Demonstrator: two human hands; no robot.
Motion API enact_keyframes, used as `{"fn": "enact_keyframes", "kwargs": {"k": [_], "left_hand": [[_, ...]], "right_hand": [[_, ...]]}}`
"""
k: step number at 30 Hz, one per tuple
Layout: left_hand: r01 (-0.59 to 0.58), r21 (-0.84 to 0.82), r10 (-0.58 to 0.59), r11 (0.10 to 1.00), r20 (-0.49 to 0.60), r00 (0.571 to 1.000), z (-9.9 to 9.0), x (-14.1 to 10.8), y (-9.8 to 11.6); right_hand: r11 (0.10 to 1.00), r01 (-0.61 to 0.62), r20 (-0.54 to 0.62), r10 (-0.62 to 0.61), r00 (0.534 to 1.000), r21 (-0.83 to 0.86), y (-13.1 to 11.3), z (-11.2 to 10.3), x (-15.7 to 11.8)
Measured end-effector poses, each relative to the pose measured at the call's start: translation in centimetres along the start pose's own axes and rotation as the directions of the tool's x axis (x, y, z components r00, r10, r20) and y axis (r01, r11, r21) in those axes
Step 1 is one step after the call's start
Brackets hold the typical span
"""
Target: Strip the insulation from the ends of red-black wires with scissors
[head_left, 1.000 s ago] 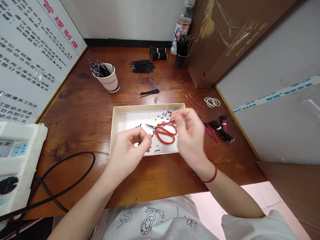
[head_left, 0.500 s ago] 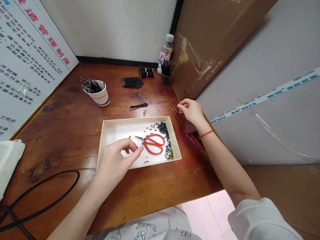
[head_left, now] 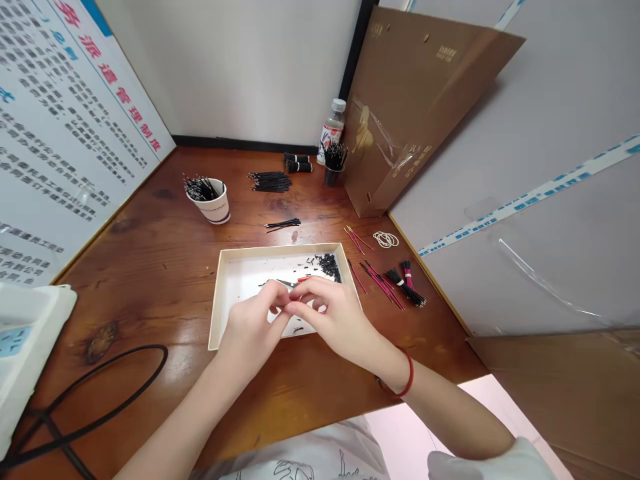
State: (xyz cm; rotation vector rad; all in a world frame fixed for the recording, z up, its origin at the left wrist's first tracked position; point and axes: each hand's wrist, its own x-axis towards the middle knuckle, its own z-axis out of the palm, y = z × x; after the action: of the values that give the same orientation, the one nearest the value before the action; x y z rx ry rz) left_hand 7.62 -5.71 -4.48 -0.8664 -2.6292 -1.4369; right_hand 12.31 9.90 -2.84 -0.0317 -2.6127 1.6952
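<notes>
The left hand (head_left: 250, 327) and right hand (head_left: 333, 320) meet at the middle of the white tray (head_left: 216, 300), fingers pinched together over the red-handled scissors (head_left: 287, 284); what they hold is too fine to tell. Black wire offcuts (head_left: 329, 265) lie at the tray's 1 o'clock, and red-and-black wire bundles (head_left: 400, 285) lie at 3 o'clock. Working low over the tray keeps scraps inside.

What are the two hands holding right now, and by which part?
Cannot be told: the left hand and right hand meet at the fingertips above the tray, and their fingers hide anything thin between them.
</notes>
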Motion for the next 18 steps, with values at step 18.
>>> {"fn": "enact_keyframes", "kwargs": {"k": [18], "left_hand": [[0.09,-0.008,-0.064,0.996,0.643,0.763,1.9,0.8,-2.0]], "right_hand": [[0.952,-0.058,-0.078,0.036,0.996,-0.302,1.9,-3.0,2.6]]}}
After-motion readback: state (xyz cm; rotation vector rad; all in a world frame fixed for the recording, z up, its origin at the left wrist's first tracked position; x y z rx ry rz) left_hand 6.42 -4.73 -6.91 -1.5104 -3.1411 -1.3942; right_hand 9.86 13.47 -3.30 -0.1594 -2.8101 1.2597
